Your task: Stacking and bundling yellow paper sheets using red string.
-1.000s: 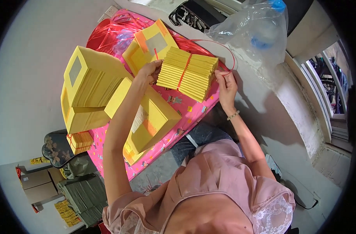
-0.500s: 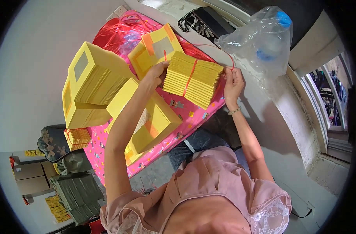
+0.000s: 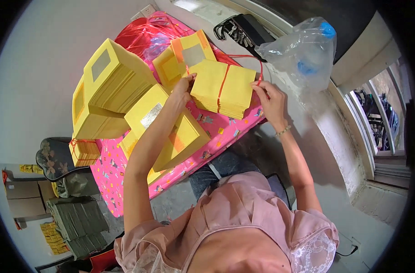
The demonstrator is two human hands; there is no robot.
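Note:
A bundle of yellow paper envelopes (image 3: 238, 86) lies between my hands near the right end of the pink-covered table, its broad flat face up. Red plastic string (image 3: 223, 86) crosses the middle of this stack. My left hand (image 3: 182, 90) is closed at the stack's left edge, pinching the string, whose short end sticks up beside the fingers. At the right edge my right hand (image 3: 272, 102) pinches the string's other length, which rises and runs back behind the stack. Just left of the bundle, partly behind my left forearm, stands a yellow envelope stack with a silvery window (image 3: 151, 115).
Taller yellow stacks (image 3: 121, 75) stand on the left of the pink tablecloth (image 3: 109, 182). A heap of red string (image 3: 141, 34) lies at the back. Keys (image 3: 238, 35), a black case and a clear plastic bag (image 3: 303, 59) rest on the ledge. A small tied bundle (image 3: 84, 152) sits at the left edge.
The envelope bundle has tipped from showing its layered edges to showing its flat top face. My right hand has shifted slightly lower, still pinching the string; my left stays at the bundle's left edge.

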